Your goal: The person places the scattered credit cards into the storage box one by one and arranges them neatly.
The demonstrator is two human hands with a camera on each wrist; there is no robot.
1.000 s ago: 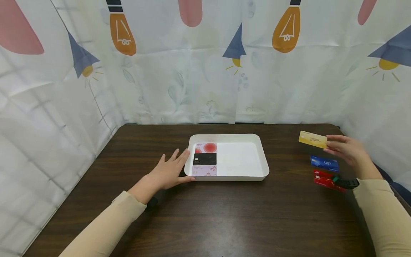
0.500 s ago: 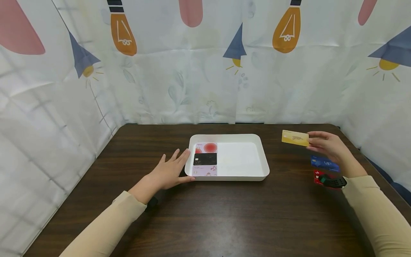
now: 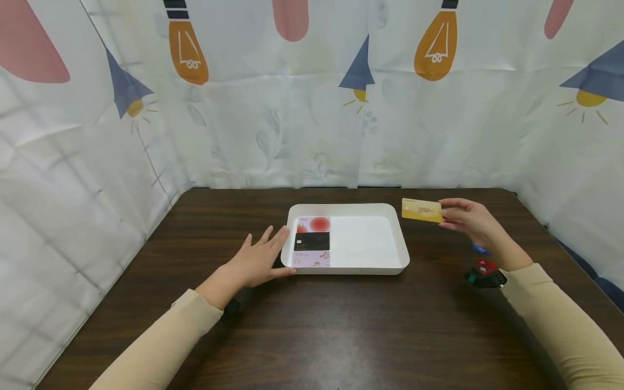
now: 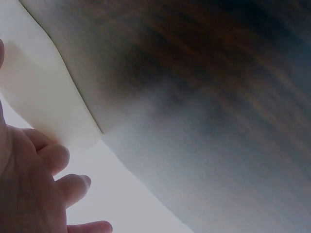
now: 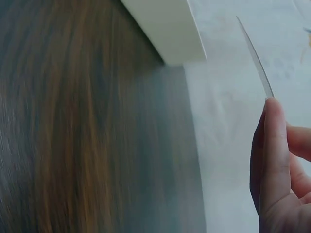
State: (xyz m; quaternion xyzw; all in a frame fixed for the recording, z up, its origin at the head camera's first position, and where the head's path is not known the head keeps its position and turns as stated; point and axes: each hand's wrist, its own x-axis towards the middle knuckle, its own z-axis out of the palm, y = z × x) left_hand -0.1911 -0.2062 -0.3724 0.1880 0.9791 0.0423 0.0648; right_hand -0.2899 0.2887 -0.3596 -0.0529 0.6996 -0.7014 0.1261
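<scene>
A gold card [image 3: 421, 210] is pinched at its right end by my right hand [image 3: 468, 221], just right of the white tray [image 3: 402, 244]. In the right wrist view the card [image 5: 256, 58] shows nearly edge-on between thumb and fingers, with the tray's wall [image 5: 170, 29] beyond. My left hand [image 3: 255, 261] has its fingers spread and touches the tray's left side. Inside the tray's left part lie three cards in a column: a pink one with red circles [image 3: 319, 223], a black VIP card [image 3: 312, 241] and a pale purple one [image 3: 312, 259].
Under the right forearm, a blue card [image 3: 480, 248] and a red card [image 3: 486, 265] lie on the dark wooden table [image 3: 331, 325], mostly hidden. A printed curtain [image 3: 312, 135] closes off the back and sides. A dark band [image 3: 486, 278] sits at the right wrist.
My right hand has carried the gold card leftward to near the tray's right edge, its forearm now covering more of the blue and red cards. My left hand stays at the tray.
</scene>
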